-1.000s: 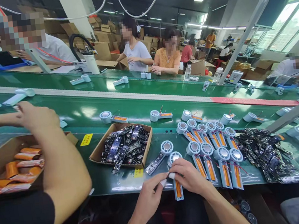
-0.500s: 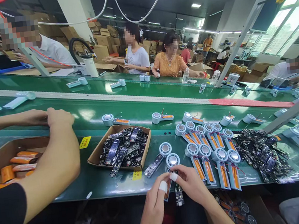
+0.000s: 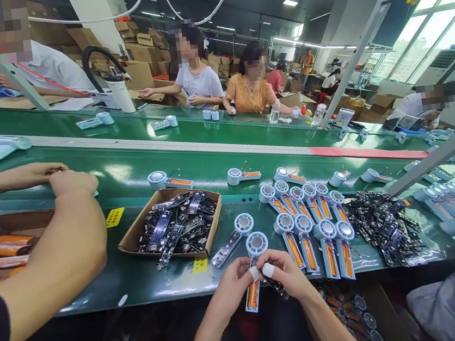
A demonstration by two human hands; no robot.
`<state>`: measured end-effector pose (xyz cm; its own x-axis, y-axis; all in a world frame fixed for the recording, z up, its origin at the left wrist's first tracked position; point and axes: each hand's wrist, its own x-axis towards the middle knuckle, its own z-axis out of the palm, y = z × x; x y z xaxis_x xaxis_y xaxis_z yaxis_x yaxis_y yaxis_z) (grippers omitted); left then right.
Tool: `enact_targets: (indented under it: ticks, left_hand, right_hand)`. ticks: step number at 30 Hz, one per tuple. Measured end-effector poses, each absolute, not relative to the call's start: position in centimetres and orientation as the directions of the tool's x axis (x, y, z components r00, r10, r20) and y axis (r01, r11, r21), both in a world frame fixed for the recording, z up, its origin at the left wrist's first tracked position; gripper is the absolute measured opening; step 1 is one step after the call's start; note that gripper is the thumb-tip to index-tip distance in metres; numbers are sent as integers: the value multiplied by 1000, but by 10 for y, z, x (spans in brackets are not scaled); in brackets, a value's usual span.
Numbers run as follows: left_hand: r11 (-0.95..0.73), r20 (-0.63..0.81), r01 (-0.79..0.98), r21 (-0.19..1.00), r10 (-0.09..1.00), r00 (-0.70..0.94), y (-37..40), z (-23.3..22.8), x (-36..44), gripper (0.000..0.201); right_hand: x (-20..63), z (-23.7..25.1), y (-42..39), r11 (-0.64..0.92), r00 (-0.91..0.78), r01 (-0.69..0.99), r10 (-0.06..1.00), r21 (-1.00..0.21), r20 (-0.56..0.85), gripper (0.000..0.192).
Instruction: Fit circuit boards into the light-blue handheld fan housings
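My left hand (image 3: 231, 286) and my right hand (image 3: 286, 272) meet at the near edge of the green bench, both with white tape on a fingertip. Between them they hold a small fan unit (image 3: 255, 246): a round light-blue head with a long handle shell and an orange battery (image 3: 253, 294) inside. My right hand also pinches a dark circuit board strip (image 3: 277, 287) against the handle. A finished-looking unit with a board (image 3: 232, 239) lies just left of it.
An open cardboard box of circuit boards (image 3: 174, 230) sits left of my hands. Rows of fan units (image 3: 314, 221) and a loose pile of boards (image 3: 385, 221) lie to the right. A neighbour's arm (image 3: 56, 250) reaches over a box of orange batteries (image 3: 2, 251). Other people work across the conveyor (image 3: 191, 142).
My hands have drawn the fan unit nearer, its handle now past the bench edge, and the circuit board strip has come into my right fingers. The neighbour's arm has shifted left.
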<state>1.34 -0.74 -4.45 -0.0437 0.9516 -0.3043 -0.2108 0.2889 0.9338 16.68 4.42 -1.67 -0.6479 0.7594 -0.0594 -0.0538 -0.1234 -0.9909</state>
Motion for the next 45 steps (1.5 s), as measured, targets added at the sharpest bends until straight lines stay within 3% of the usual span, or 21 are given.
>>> enact_targets:
  ticks: [5,12,17,20,23,26,29,33,35,37,40,43,45]
  left_hand:
    - [292,-336,-359,887,940,-65,-15,-48,27,50]
    - [167,-229,-341,925,962,-150,-16,-57,34,51]
    - [123,-203,-323,938,953,-225,-15,-58,36,53]
    - [105,-187,-282,954,942,-280,-18,-59,35,51]
    - [77,-152,-231,970,933,-327,-19,-59,33,44]
    - [56,-123,-193,980,926,-356,-19,-57,32,40]
    - [71,-120,-153,986,931,-344,-18,-51,32,39]
    - [108,-154,-161,981,938,-311,-18,-44,32,38]
    - [114,-170,-194,974,936,-308,-18,-41,32,37]
    - [140,-210,-250,958,936,-282,-18,-38,32,37]
    - [200,-294,-366,909,929,-223,-19,-34,32,36]
    - [208,-333,-506,837,928,-170,-21,-32,32,36]
    - [191,-326,-581,791,935,-137,-23,-33,33,36]
  right_hand:
    - [169,-17,43,-187,-567,-43,813,-981,-130,39]
    - [174,-18,43,-221,-492,-105,859,-970,-142,37]
    - [173,-17,36,-32,-486,-36,874,-999,-11,33]
    - [175,-16,35,115,-388,177,921,-978,38,35]
    - [180,-11,36,335,-411,501,904,-798,122,21]
    - [184,3,35,528,-564,723,824,-445,62,18]
    - [184,19,32,681,-710,697,700,-222,-83,13]
    - [181,29,27,803,-838,546,527,-238,-144,17]
    - [180,25,28,776,-855,509,506,-371,-115,10]
    - [179,18,29,652,-855,449,513,-611,-80,23]
    - [176,3,29,251,-792,343,595,-905,-136,37]
    - [171,-11,27,-119,-698,251,665,-961,-264,53]
    - [168,-18,25,-207,-656,208,696,-956,-293,63]
